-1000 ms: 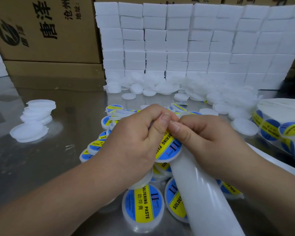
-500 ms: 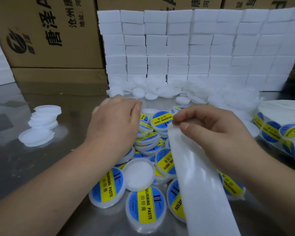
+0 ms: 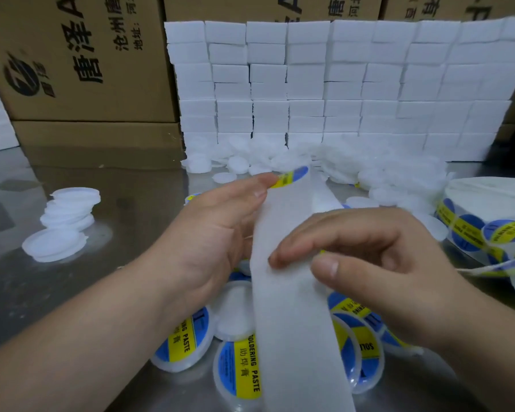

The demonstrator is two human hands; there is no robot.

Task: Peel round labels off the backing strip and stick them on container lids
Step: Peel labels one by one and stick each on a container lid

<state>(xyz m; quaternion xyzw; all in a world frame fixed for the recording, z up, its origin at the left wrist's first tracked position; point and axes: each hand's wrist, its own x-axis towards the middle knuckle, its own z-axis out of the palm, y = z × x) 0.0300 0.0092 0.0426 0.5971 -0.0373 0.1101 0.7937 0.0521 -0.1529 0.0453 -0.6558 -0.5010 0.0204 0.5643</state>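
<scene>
The left hand (image 3: 214, 233) reaches up and away with fingers nearly straight, its thumb and forefinger tips pinching the edge of a blurred blue-and-yellow round label (image 3: 293, 174) at the top end of the backing strip (image 3: 292, 316). The right hand (image 3: 384, 263) grips the strip lower down, fingers curled, forefinger tip and thumb on its near face. The strip hangs over labelled lids (image 3: 240, 370) on the metal table (image 3: 125, 203). Plain lids (image 3: 63, 221) are stacked at left, and the label roll (image 3: 488, 221) lies at right.
</scene>
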